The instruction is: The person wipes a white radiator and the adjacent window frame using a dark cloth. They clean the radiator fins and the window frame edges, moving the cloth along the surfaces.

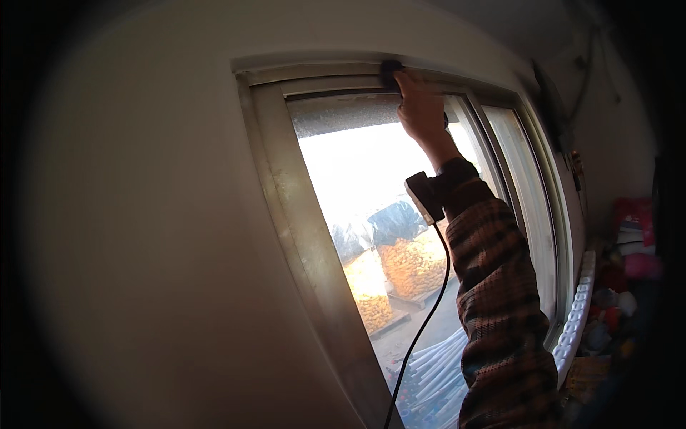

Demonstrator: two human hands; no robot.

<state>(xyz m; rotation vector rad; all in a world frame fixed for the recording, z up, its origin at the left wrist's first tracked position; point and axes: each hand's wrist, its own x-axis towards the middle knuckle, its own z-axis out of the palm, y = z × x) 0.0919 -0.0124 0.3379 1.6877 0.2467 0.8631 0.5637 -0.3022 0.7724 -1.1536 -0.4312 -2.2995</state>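
Observation:
My right hand [420, 110] reaches up to the top of a metal-framed sliding window and grips a dark wad [391, 72], perhaps a cloth or a sponge. The wad is blurred and lies against the upper window frame [327, 83]. Below the hand is the glass pane [348, 161], bright with daylight. A plaid sleeve [498, 289] covers the arm. At its cuff sits a small box-shaped device [425, 198], with a black cable [442, 289] hanging down from it. My left hand is out of view.
A plain wall [161, 214] surrounds the window on the left. A white perforated plastic strip [576, 316] stands along the lower right. Beyond it are cluttered items, among them a pink bag [635, 214]. Through the glass I see yellow heaps [407, 263] under sheeting and long white tubes [439, 364].

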